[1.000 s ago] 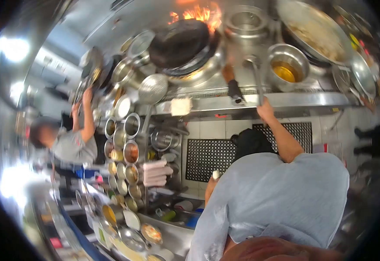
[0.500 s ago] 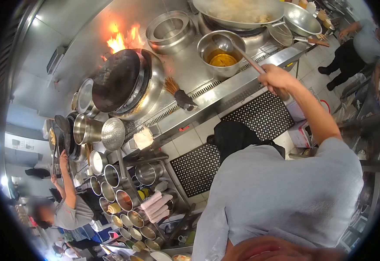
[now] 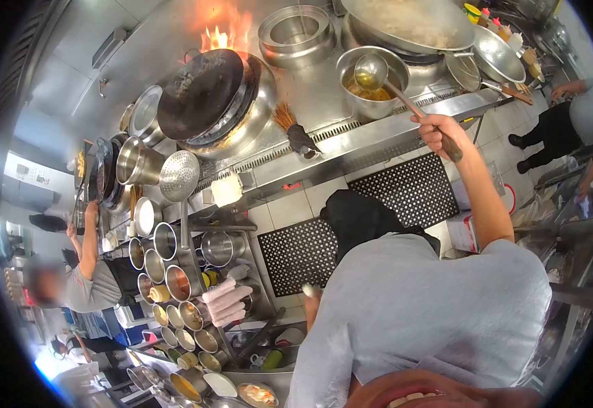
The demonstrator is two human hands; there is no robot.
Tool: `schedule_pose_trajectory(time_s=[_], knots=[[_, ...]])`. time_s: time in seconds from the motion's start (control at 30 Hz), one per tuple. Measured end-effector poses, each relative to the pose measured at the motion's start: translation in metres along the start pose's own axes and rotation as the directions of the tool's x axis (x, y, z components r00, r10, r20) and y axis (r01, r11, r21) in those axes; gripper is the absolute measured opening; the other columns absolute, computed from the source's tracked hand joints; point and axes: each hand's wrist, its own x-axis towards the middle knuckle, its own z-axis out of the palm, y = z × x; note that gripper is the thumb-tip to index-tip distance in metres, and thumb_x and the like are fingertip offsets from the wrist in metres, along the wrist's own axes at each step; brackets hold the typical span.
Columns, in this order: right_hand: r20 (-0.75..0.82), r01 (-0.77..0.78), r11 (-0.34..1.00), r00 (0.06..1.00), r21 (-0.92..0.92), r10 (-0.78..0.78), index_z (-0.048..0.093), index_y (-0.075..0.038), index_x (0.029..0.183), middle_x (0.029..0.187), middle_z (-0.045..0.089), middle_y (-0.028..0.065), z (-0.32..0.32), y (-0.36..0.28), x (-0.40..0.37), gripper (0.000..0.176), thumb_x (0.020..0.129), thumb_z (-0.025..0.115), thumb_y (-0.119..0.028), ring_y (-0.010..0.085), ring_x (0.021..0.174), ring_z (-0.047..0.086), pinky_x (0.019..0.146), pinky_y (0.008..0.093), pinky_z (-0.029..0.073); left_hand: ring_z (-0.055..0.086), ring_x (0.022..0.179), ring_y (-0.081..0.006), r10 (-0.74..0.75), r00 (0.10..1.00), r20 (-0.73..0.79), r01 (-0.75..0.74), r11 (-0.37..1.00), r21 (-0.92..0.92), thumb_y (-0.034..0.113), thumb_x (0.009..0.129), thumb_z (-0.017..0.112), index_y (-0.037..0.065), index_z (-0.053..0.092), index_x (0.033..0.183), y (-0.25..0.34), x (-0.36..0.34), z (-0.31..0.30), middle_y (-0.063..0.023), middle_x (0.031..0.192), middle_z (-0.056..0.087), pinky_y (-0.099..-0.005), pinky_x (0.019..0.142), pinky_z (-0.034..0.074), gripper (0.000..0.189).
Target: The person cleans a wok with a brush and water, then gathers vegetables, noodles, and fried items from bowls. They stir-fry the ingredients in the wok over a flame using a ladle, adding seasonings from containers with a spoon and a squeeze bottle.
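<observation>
My right hand (image 3: 441,134) is closed around the wooden handle of a ladle (image 3: 371,72). The ladle's bowl holds yellowish liquid and is over a steel pot (image 3: 342,92) with amber liquid inside. Only a small part of my left hand (image 3: 313,304) shows beside my grey shirt, low over the floor mat. Something small and white (image 3: 308,290) is at its tip; its fingers are too hidden to read. Left of the pot, a dark wok (image 3: 200,95) sits tilted on a burner with flames behind it. Above the pot, a large wok (image 3: 419,30) steams.
A bamboo brush (image 3: 285,117) and a folded white cloth (image 3: 227,191) lie along the counter edge. A perforated skimmer (image 3: 179,175) rests near steel pots. Several seasoning containers (image 3: 179,282) and rolled towels (image 3: 227,302) stand below. Co-workers (image 3: 92,285) are at left and right (image 3: 585,112).
The ladle's bowl has turned and now shows liquid inside, over the pot. Part of my left hand has come into view. The view has shifted slightly, and the flames have changed shape.
</observation>
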Motion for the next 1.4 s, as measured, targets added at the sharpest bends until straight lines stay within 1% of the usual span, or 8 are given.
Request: schedule_pose_trajectory(time_s=[0.33,0.57,0.87,1.1,1.17,1.3,1.37,1.4], knots=[[-0.073,0.136,0.987,0.987,-0.090,-0.142,0.047,0.001,0.119,0.063,0.037,-0.0054,0.016,0.005,-0.025,0.030,0.090,0.049,-0.008,0.0020,0.043,0.033,0.033,0.0172,0.027,0.058,0.093,-0.0217,0.025,0.999,0.022,-0.025,1.000,-0.013,0.019,0.086,0.057,0.001,0.052,0.117,-0.007,-0.009,-0.016,-0.0114,0.108,0.061,-0.0361,0.080,0.046,0.036],[0.278,-0.029,0.925,0.957,0.380,-0.084,0.040,0.010,0.127,0.069,0.041,-0.0009,0.007,0.007,0.003,0.037,0.094,0.041,-0.008,0.0051,0.045,0.041,0.035,0.0195,0.035,0.059,0.092,-0.0216,-0.041,0.996,-0.079,0.025,0.981,-0.192,0.020,0.086,0.057,0.002,0.053,0.116,-0.033,-0.044,0.003,-0.0116,0.109,0.062,-0.0358,0.080,0.047,0.035],[0.486,-0.031,0.981,0.871,0.191,-0.067,0.044,0.007,0.123,0.068,0.044,-0.0020,0.137,-0.004,0.066,0.034,0.092,0.045,-0.008,0.0041,0.045,0.041,0.036,0.0195,0.037,0.059,0.093,-0.0231,-0.081,0.985,-0.152,0.032,0.953,-0.302,0.021,0.086,0.057,0.002,0.054,0.116,-0.048,-0.028,0.006,-0.0129,0.110,0.062,-0.0361,0.081,0.047,0.036],[0.393,-0.020,0.964,0.911,-0.264,0.127,0.053,0.000,0.102,0.062,0.046,-0.0032,0.257,0.044,0.253,0.019,0.086,0.055,-0.011,0.0048,0.044,0.041,0.037,0.0213,0.034,0.059,0.099,-0.0288,-0.086,0.963,-0.255,0.039,0.982,-0.183,0.026,0.085,0.059,0.000,0.053,0.119,-0.062,0.014,-0.040,-0.0168,0.113,0.061,-0.0382,0.085,0.046,0.043],[0.363,0.008,0.892,0.915,-0.452,0.176,0.055,-0.002,0.096,0.061,0.048,-0.0026,0.291,0.068,0.282,0.015,0.084,0.056,-0.011,0.0058,0.044,0.043,0.038,0.0226,0.035,0.059,0.100,-0.0305,-0.101,0.954,-0.282,0.063,0.988,-0.141,0.027,0.085,0.060,0.000,0.052,0.119,-0.072,0.024,-0.062,-0.0180,0.114,0.061,-0.0387,0.086,0.046,0.045],[0.336,0.338,0.235,0.940,-0.911,-0.050,0.055,0.002,0.106,0.063,0.053,0.0059,0.353,0.119,0.324,0.033,0.075,0.052,-0.007,0.0149,0.042,0.050,0.039,0.0298,0.040,0.058,0.104,-0.0338,-0.182,0.910,-0.373,0.148,0.982,-0.118,0.030,0.084,0.061,-0.001,0.052,0.121,-0.043,0.012,-0.110,-0.0202,0.116,0.060,-0.0399,0.088,0.046,0.049],[0.584,0.492,-0.317,0.720,-0.811,-0.374,0.051,-0.001,0.119,0.078,0.064,0.0215,0.346,0.160,0.370,0.044,0.077,0.056,-0.011,0.0318,0.071,0.066,0.066,0.0455,0.051,0.058,0.105,-0.0354,-0.303,0.827,-0.474,0.235,0.951,-0.199,0.031,0.084,0.061,-0.002,0.051,0.121,-0.084,0.005,-0.082,-0.0213,0.116,0.060,-0.0405,0.090,0.045,0.051],[0.469,0.316,-0.456,0.841,-0.832,-0.271,0.043,-0.004,0.130,0.094,0.064,0.0258,0.372,0.167,0.360,0.053,0.081,0.059,-0.016,0.0389,0.092,0.064,0.082,0.0496,0.049,0.058,0.106,-0.0363,-0.393,0.761,-0.516,0.298,0.918,-0.261,0.032,0.084,0.062,-0.002,0.051,0.122,-0.097,-0.019,-0.062,-0.0219,0.117,0.060,-0.0408,0.090,0.045,0.052]])
